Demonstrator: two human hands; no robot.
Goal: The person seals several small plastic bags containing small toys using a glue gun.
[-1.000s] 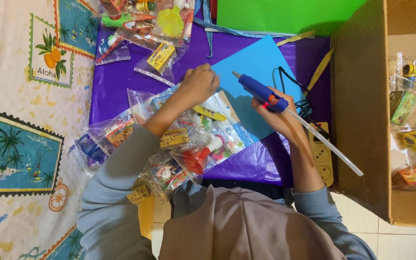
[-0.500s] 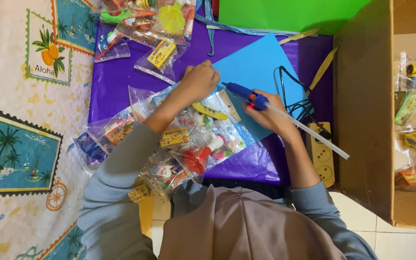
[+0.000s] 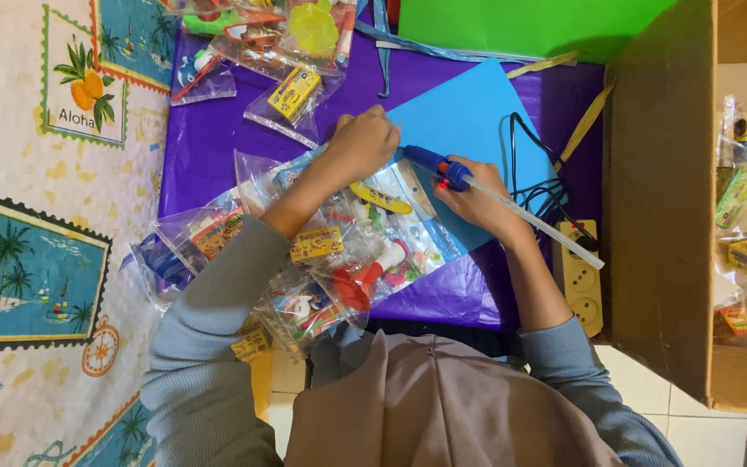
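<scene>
My right hand (image 3: 475, 201) grips a blue glue gun (image 3: 436, 163) with a clear glue stick (image 3: 546, 225) jutting out behind it. Its nozzle points left toward my left hand (image 3: 363, 143), which presses on a clear plastic toy bag (image 3: 379, 195) at the edge of a light blue paper sheet (image 3: 477, 112). Several more clear bags of small colourful toys (image 3: 322, 259) lie under my left forearm on purple plastic sheeting (image 3: 218, 130).
A beige power strip (image 3: 583, 272) with a black cord (image 3: 529, 164) lies right of my right wrist. A cardboard box (image 3: 659, 216) with packed toys stands at the right. Green paper (image 3: 520, 22) lies at the top, more toy bags (image 3: 287, 43) top left, a patterned cloth (image 3: 36, 216) left.
My right hand has swung the glue gun left, bringing its nozzle close to my left hand. The left hand stayed on the bag.
</scene>
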